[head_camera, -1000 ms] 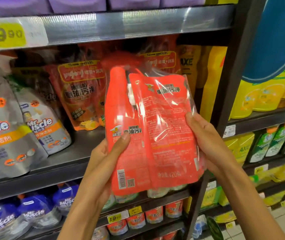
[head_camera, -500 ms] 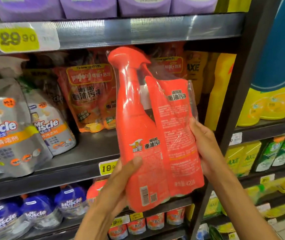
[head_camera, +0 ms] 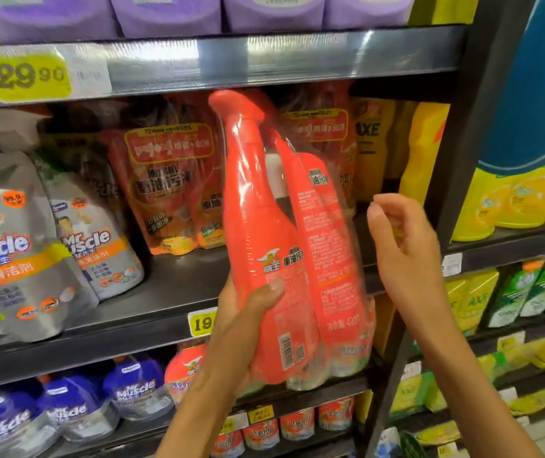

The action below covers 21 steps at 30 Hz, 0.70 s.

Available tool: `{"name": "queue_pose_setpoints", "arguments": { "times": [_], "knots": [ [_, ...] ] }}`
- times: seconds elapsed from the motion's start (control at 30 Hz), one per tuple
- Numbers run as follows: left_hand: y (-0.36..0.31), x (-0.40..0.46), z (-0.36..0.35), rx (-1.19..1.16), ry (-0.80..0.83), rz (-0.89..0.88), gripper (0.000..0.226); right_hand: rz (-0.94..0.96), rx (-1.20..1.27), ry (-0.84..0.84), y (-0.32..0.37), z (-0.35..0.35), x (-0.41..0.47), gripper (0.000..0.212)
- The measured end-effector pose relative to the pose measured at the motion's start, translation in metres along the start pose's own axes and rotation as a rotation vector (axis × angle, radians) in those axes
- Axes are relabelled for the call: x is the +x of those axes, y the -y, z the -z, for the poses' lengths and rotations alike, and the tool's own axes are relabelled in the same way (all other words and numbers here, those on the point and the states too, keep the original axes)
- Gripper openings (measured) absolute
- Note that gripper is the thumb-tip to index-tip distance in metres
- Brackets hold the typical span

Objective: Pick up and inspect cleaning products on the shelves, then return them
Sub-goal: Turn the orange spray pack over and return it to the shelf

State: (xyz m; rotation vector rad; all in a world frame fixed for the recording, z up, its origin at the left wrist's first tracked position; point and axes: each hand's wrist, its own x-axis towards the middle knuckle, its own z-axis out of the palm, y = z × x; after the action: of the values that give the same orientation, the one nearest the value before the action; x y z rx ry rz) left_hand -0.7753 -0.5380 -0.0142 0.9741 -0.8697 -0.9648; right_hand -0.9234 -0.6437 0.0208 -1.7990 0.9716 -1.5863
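Red spray bottle and refill, wrapped together as one pack (head_camera: 284, 246), stand upright in front of the middle shelf (head_camera: 172, 285), held off it. The left hand (head_camera: 241, 328) grips the pack low down, thumb across the front. The right hand (head_camera: 403, 246) hovers just beside its right edge, fingers loosely curled, holding nothing. Grey pouches (head_camera: 49, 252) lean at the shelf's left end

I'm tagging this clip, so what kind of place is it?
Most likely a supermarket's cleaning aisle: yellow price tag on a metal shelf, rows of identical pouches.
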Motion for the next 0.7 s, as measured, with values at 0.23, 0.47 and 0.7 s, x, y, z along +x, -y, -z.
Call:
{"name": "queue_pose_setpoints", "arguments": {
  "times": [0.23,0.47,0.7],
  "knots": [
    [0.011,0.014,-0.031,0.054,0.000,-0.253,0.068,0.119,-0.087,0.301,0.044,-0.029,-0.038,0.076],
    [0.027,0.013,-0.020,0.125,0.256,-0.098,0.059,0.047,-0.088,0.306,0.047,-0.012,-0.032,0.079],
    [0.016,0.019,-0.020,0.300,0.263,-0.192,0.046,-0.048,0.277,0.263,0.037,0.032,-0.021,0.035]
  ]
}}
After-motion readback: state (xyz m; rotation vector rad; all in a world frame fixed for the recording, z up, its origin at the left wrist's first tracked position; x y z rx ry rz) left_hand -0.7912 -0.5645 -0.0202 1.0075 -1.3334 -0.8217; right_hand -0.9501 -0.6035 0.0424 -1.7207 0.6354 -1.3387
